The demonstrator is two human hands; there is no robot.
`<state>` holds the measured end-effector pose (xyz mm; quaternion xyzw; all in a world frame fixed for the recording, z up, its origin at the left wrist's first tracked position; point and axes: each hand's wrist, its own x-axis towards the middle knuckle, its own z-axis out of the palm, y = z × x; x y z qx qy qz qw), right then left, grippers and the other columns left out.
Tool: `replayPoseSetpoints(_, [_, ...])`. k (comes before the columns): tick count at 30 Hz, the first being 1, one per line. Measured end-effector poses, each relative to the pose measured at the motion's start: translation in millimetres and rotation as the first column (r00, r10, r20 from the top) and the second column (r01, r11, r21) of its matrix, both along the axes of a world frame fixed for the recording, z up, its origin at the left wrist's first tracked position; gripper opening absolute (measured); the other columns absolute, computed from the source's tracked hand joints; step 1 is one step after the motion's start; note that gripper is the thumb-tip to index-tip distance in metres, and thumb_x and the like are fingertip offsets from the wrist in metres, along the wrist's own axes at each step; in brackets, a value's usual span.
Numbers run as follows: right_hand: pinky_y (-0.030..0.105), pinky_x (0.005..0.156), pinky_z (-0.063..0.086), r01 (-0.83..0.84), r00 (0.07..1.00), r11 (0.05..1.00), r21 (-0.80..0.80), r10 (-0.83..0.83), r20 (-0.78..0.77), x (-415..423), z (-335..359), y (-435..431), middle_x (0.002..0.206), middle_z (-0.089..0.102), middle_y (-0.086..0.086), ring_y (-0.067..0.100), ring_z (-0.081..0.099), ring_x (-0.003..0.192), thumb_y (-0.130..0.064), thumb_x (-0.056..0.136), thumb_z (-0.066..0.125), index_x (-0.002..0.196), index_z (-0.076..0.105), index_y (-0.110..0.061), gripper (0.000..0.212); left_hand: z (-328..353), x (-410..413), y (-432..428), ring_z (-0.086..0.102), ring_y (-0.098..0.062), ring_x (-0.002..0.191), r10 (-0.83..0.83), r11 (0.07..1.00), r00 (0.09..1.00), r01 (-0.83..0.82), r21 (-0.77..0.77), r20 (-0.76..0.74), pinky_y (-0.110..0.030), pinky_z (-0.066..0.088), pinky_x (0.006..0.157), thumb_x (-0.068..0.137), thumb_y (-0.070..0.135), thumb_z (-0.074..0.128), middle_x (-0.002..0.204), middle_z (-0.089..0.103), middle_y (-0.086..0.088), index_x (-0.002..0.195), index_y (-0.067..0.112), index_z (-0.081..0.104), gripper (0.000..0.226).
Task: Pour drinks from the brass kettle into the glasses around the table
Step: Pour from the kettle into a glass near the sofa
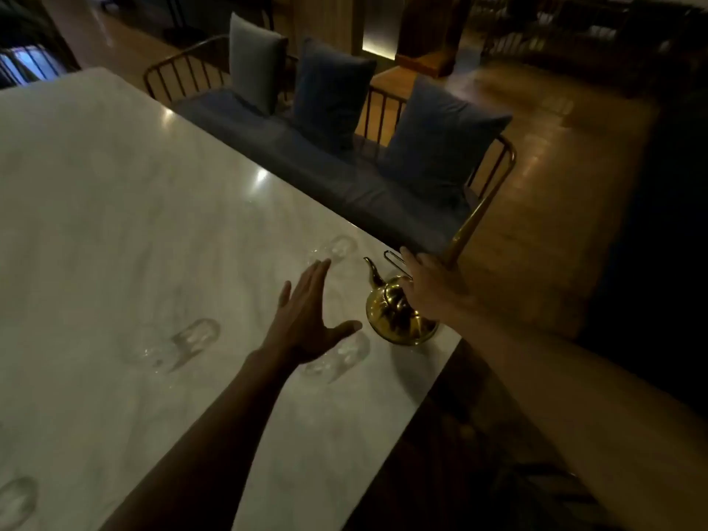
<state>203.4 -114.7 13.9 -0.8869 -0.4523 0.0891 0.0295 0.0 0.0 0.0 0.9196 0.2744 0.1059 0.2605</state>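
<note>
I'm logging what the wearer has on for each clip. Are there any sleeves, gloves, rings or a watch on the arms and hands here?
Nothing worn shows. Both forearms are bare as far up as the picture goes, with no sleeve edge in view. The left hand and right hand are bare too: no gloves, and no ring, watch or band that I can make out, though the light is dim and the picture soft.

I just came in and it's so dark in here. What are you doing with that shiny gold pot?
A person stands at the corner of a white marble table. Their right hand is reaching onto the handle of the brass kettle, which sits on the table near its edge. Their left hand hovers open above the clear glasses. Nothing is being poured yet.
</note>
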Motion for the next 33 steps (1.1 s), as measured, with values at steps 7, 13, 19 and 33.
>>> replayPoseSetpoints(7, [0.032,0.07,0.054,-0.042,0.994,0.995,0.085,0.051,-0.097,17,-14,23,0.112,0.059,0.009,0.019,0.06,0.086,-0.024,0.102,0.039,0.15,0.027,-0.027,0.05,-25,25,29,0.006,-0.021,0.149,-0.02,0.996,1.0,0.018,-0.083,-0.023,-0.049,0.004,0.12,0.077,0.064,0.065,0.163,0.005,-0.003,0.154,0.023,-0.002,0.11])
replayPoseSetpoints(13, [0.032,0.085,0.055,-0.001,0.975,0.955,0.297,0.067,-0.213,25,-26,37,0.121,0.067,0.007,0.019,0.063,0.106,-0.033,0.102,0.039,0.144,0.044,-0.024,0.043,-41,53,39,0.005,-0.019,0.149,-0.055,0.99,0.998,0.055,-0.13,-0.001,-0.044,0.002,0.119,0.079,0.061,0.066,0.163,0.005,-0.003,0.154,0.021,-0.001,0.108])
replayPoseSetpoints(19, [-0.005,0.056,0.035,0.049,0.954,0.938,0.343,0.058,-0.294,29,-19,45,0.117,0.07,0.007,0.017,0.065,0.105,-0.028,0.101,0.045,0.134,0.057,-0.017,0.037,-53,69,26,0.006,-0.02,0.149,-0.051,0.974,0.998,0.041,-0.223,-0.04,-0.049,0.007,0.12,0.079,0.06,0.067,0.163,0.006,-0.003,0.155,0.022,0.0,0.108])
replayPoseSetpoints(33, [0.016,0.069,0.049,-0.191,0.88,0.888,0.419,0.344,-0.327,59,-6,78,0.109,0.073,0.008,0.017,0.07,0.092,-0.027,0.099,0.051,0.126,0.062,-0.014,0.032,-54,106,6,0.026,-0.025,0.143,0.093,0.933,0.982,-0.143,-0.33,-0.161,-0.048,0.026,0.115,0.067,0.062,0.075,0.161,0.018,-0.001,0.154,0.026,0.006,0.117])
